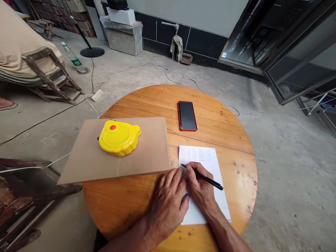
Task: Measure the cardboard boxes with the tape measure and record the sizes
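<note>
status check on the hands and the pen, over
Right hand grips pen, tip on paper. Left hand flat, open, at paper's left edge. Tape measure on board, phone beyond, both apart.

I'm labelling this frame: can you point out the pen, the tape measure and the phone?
pen [208, 180], head view, middle of its black barrel.
tape measure [119, 137], head view, top of its yellow case.
phone [187, 115], head view, centre of its dark screen.
</note>
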Motion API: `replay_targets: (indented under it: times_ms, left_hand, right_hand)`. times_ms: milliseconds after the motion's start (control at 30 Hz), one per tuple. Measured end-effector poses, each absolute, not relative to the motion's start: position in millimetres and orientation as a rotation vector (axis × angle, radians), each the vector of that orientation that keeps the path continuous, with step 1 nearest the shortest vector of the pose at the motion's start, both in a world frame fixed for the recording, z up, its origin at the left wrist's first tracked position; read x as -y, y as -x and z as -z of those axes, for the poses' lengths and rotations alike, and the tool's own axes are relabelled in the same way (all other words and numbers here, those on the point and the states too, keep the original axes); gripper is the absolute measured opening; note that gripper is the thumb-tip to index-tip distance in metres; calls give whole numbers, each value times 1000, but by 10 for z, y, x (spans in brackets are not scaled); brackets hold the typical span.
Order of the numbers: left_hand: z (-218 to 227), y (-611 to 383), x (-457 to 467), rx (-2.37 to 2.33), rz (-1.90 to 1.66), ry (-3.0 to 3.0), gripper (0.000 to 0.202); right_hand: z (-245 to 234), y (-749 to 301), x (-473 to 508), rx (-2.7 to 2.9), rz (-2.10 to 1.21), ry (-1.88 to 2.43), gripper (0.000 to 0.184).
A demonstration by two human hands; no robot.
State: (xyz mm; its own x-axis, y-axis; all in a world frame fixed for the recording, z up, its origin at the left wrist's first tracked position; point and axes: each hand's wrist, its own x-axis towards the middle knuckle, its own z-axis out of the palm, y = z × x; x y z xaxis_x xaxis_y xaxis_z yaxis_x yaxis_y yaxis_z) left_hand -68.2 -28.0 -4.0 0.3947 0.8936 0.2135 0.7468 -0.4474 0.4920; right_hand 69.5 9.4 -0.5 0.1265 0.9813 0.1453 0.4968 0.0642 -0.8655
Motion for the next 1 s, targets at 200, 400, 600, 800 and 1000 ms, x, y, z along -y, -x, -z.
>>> replay_targets:
  times_ms: [200,400,600,800,1000]
  left_hand:
    - [58,678,272,-1417,-668,-2331,55]
    - [41,682,282,-1418,-666,-2319,55]
    - [36,682,280,-1424,-652,-2315,56]
    - [21,686,273,-1426,-639,-2327,55]
    - [17,687,264,-1421,-641,-2319,56]
  right_hand:
    - [10,-695,-92,1507,-702,1558,20]
    - [8,-691,-95,1510,-706,1559,21]
    - [-2,-682,-97,1505,-723,1564,22]
    - [-27,-673,-103,1542,-717,1578,21]
    - [-46,-678,-119,1599,-661,1579,23]
